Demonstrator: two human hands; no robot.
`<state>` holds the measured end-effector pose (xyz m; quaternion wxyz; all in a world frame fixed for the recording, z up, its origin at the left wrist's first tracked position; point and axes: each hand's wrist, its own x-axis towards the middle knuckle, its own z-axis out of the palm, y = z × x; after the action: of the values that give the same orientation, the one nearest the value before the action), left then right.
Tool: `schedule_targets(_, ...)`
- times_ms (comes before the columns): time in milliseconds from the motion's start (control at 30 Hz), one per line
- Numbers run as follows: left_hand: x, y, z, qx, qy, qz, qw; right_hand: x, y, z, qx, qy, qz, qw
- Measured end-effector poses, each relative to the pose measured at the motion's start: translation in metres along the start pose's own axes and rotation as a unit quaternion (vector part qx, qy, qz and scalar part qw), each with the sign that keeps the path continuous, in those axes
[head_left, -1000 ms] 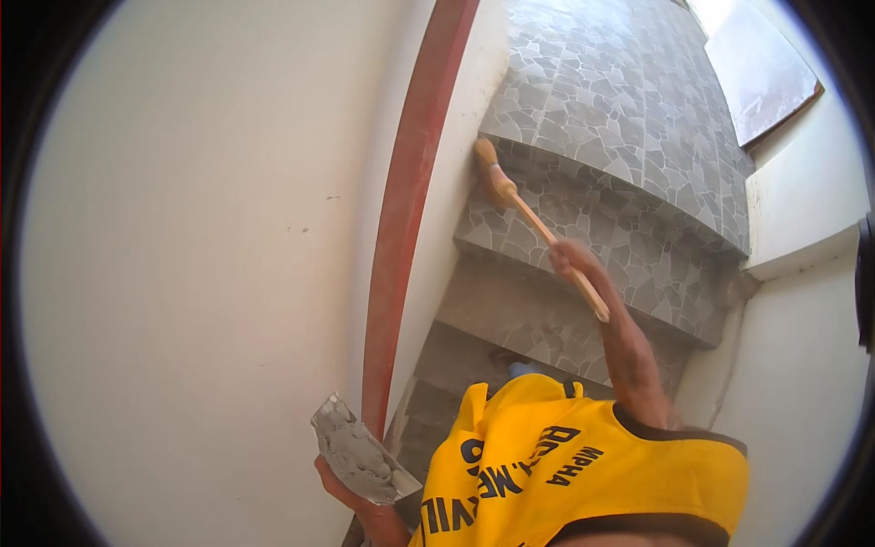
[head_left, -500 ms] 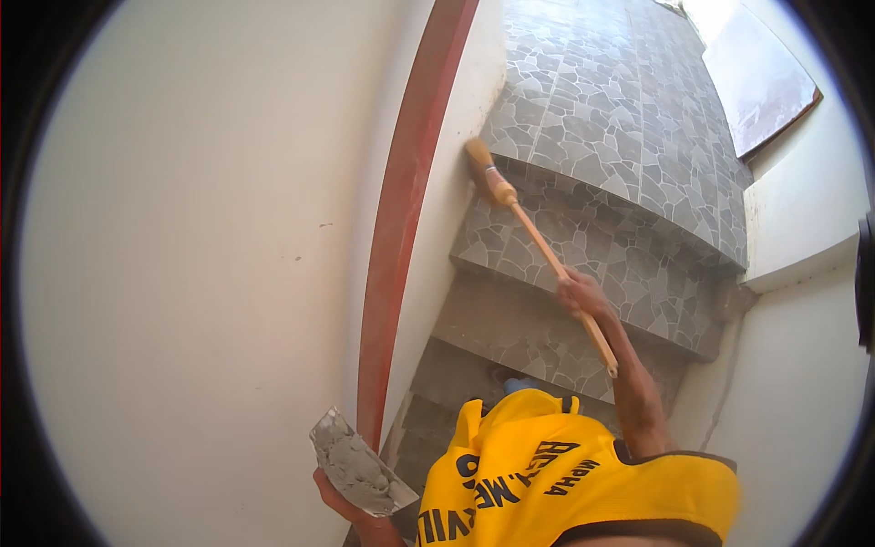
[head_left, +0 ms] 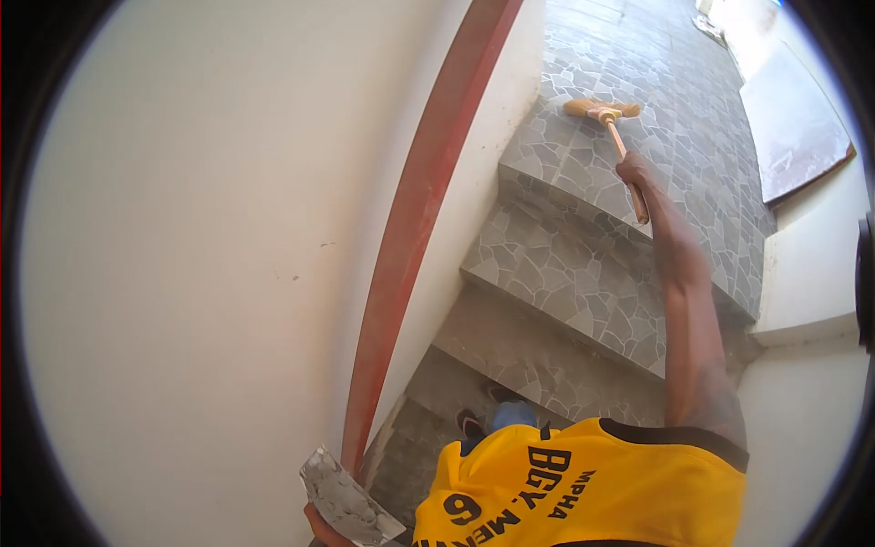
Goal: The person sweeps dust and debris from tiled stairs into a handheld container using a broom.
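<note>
My right hand (head_left: 633,170) grips the broom (head_left: 616,138) over far tiles (head_left: 570,164), left hand (head_left: 322,526) holding a smeared plate (head_left: 344,500); how much is swept, I can't tell.

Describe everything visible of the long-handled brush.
The long-handled brush has a pale, wood-like handle and a wide tan head, apparently bristled, spreading to both sides of the handle's end. The right hand wraps the handle, whose butt end sticks out past the fist, toward the person. The head is over the grey patterned tiles beyond the uppermost step edge; whether it touches them is unclear. Individual bristles are too small to make out.
</note>
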<state>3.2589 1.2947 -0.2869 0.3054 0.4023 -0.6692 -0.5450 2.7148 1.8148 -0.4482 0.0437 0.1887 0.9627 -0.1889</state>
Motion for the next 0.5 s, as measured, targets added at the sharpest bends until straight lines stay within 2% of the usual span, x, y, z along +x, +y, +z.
schedule_targets(67, -0.009, 0.004, 0.005, 0.132, -0.028, 0.081, 0.988, 0.009, -0.018, 0.010, -0.062, -0.037, -0.036, 0.997)
schedule_targets(133, -0.002, -0.011, -0.013, 0.245, -0.017, 0.058, 0.968, 0.003, -0.024, 0.015, -0.114, -0.050, -0.096, 0.988)
schedule_targets(200, 0.001, -0.016, -0.012, 0.173, -0.033, 0.044, 0.983, -0.019, -0.017, 0.019, -0.156, -0.044, -0.178, 0.970)
schedule_targets(267, 0.006, -0.015, -0.002, 0.093, -0.044, 0.029, 0.994, -0.076, -0.023, -0.003, -0.204, -0.099, -0.209, 0.951)
schedule_targets(367, 0.012, -0.011, 0.014, 0.019, -0.046, -0.004, 0.999, -0.167, 0.001, -0.064, -0.175, -0.173, -0.208, 0.947)
schedule_targets(400, 0.014, -0.010, 0.025, 0.024, -0.039, -0.024, 0.999, -0.186, 0.018, -0.084, -0.165, -0.196, -0.208, 0.944)
schedule_targets(467, 0.020, -0.009, 0.043, -0.044, -0.044, -0.104, 0.993, -0.222, 0.044, -0.111, -0.132, -0.184, -0.258, 0.939)
schedule_targets(500, 0.028, -0.009, 0.049, -0.118, -0.054, -0.158, 0.979, -0.233, 0.044, -0.120, -0.129, -0.190, -0.236, 0.944)
